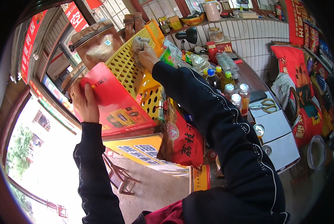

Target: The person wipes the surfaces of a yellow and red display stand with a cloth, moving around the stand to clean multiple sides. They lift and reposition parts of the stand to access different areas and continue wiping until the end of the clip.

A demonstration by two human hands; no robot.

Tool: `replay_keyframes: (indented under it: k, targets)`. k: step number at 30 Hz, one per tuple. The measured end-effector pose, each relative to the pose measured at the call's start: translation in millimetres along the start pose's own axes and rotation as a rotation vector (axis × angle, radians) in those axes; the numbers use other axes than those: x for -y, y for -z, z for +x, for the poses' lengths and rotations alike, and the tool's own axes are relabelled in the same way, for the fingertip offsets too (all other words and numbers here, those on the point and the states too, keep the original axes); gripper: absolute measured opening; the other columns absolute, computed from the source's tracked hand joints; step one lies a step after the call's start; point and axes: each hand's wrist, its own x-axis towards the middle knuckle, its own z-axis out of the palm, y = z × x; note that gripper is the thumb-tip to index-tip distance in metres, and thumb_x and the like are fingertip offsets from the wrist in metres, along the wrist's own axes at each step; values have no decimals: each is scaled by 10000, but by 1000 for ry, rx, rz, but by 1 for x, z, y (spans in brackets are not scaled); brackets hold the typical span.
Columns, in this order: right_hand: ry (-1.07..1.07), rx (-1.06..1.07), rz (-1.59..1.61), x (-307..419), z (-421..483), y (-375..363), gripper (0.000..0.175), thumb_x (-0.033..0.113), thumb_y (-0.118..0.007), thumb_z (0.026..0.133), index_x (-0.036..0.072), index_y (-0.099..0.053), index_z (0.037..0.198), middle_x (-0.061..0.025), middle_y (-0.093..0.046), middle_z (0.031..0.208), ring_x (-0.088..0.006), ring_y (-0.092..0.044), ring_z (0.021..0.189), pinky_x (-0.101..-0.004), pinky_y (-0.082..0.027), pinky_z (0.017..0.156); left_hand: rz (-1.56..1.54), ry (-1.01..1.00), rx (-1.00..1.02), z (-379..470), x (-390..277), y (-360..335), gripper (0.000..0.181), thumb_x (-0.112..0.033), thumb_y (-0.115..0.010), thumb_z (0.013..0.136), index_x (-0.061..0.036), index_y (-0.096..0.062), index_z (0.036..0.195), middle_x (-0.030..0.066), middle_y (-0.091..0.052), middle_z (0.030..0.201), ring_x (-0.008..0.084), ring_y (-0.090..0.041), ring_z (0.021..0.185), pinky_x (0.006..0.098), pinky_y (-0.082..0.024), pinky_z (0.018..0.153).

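A grey cloth point(139, 46) is bunched in my right hand point(148, 57), against the perforated shelf of a yellow plastic display rack point(125, 68). My left hand point(85, 102) holds the left edge of the rack's red printed side panel point(113, 98), its thumb on the panel's face. Behind the panel and rack are brown clip-topped bags point(99, 44), close to my left hand. A red printed bag point(183, 140) hangs below the rack, beside my right sleeve. The fingertips of my left hand are hidden behind the panel.
Drink bottles point(228, 81) stand right of my right arm on a dark counter. Scissors point(265, 105) lie further right on white sheets. A black desk lamp point(190, 35), a pink kettle point(212, 10) and a basket point(193, 20) are at the back. A wooden stool point(122, 179) stands on the floor below.
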Motion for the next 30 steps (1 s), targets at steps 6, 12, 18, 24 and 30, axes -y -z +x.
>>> replay_keyframes:
  k: [6,12,18,24,30]
  targets:
    - [117,19,-198,29,-52,-13,229,110,-485,963,39,-513,1179,-110,-595,1015,-183,-530,928,-306,-429,831,42,-49,-51,0,1,-2,313,-258,-518,961,-21,-561,1161,182,-598,1086,336,-553,1011,408,-416,894]
    - [199,66,-287,54,-93,-23,273,107,-508,962,22,-507,1221,-142,-620,1085,-202,-558,1004,-315,-430,876,64,-70,-78,1,-1,-3,305,-251,-542,947,-25,-573,1150,183,-594,1093,348,-536,1020,416,-401,905]
    - [145,132,-223,83,-130,-30,323,107,-579,931,-9,-518,1227,-123,-633,1075,-141,-582,950,-277,-463,813,119,-75,-67,2,-4,-1,354,-297,-514,960,-39,-548,1201,190,-595,1109,356,-552,1039,419,-428,898]
    - [-36,291,98,117,-150,-3,401,113,-608,926,-5,-498,1293,-52,-627,1089,-92,-598,963,-241,-499,824,27,-44,-44,1,-7,4,332,-281,-545,948,-11,-569,1139,194,-587,1103,376,-516,1055,438,-390,935]
    - [259,283,-153,136,-136,-19,461,157,-601,932,-3,-453,1338,-102,-630,1098,-124,-613,970,-264,-499,840,-4,-101,-55,4,-4,4,320,-254,-560,933,-10,-569,1139,204,-587,1100,381,-518,1058,438,-392,935]
